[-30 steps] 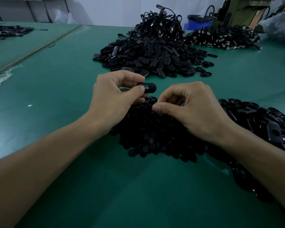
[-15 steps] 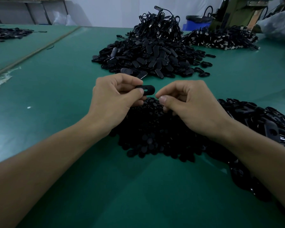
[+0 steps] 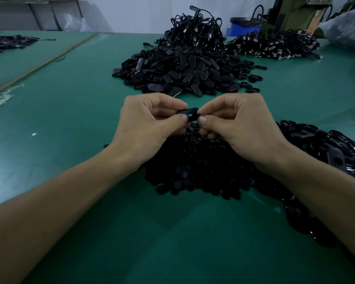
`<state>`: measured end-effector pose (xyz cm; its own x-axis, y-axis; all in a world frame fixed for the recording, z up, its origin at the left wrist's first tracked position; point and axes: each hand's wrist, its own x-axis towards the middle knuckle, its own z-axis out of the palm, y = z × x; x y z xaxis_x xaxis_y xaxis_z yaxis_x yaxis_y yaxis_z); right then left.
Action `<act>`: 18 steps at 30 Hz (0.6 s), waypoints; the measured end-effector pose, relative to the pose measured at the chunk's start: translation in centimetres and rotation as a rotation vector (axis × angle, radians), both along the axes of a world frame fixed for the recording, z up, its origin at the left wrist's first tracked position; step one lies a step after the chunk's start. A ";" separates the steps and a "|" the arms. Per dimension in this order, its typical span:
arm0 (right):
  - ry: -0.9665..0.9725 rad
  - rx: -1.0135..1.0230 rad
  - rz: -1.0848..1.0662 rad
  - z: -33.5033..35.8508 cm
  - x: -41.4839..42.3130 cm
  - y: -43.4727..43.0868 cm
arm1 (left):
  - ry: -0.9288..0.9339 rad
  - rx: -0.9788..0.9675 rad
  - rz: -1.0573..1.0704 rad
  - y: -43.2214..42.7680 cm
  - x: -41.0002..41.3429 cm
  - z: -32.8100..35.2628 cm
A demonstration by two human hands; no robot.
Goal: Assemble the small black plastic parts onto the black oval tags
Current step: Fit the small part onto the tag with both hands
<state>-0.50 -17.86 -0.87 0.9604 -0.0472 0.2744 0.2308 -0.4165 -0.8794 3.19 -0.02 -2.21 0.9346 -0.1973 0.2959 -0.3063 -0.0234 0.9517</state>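
Note:
A black oval tag (image 3: 190, 114) with a small rectangular hole is held level between both hands above the table. My left hand (image 3: 150, 124) pinches its left end with thumb and forefinger. My right hand (image 3: 238, 126) pinches its right end; whether it also holds a small part is hidden by the fingers. Directly below the hands lies a heap of small round black plastic parts (image 3: 195, 169). A pile of black oval tags (image 3: 178, 72) lies farther back on the green table (image 3: 70, 111).
A pile of black tags with loops (image 3: 332, 152) runs along the right, under my right forearm. Bundled black cables (image 3: 195, 31) and another cable heap (image 3: 275, 45) sit at the back. A blue bin (image 3: 242, 27) and a green machine (image 3: 291, 15) stand behind.
My right hand rose from the heap of small parts and moved left to the tag, closing its fingers on the tag's right end. My left hand kept its grip.

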 end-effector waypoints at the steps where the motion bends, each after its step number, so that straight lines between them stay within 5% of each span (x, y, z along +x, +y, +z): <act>1: -0.011 -0.022 -0.013 0.0 0.0 0.0 | -0.004 0.004 -0.004 0.0 -0.1 0.1; 18: -0.070 -0.121 -0.065 0.2 -0.3 0.5 | -0.002 0.022 -0.062 -0.3 -0.3 -0.1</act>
<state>-0.79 -17.41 -0.62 0.9347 -0.0717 0.3481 0.2586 -0.5345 -0.8046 2.84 -0.36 -2.30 0.9197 -0.2613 0.2930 -0.3099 -0.0247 0.9505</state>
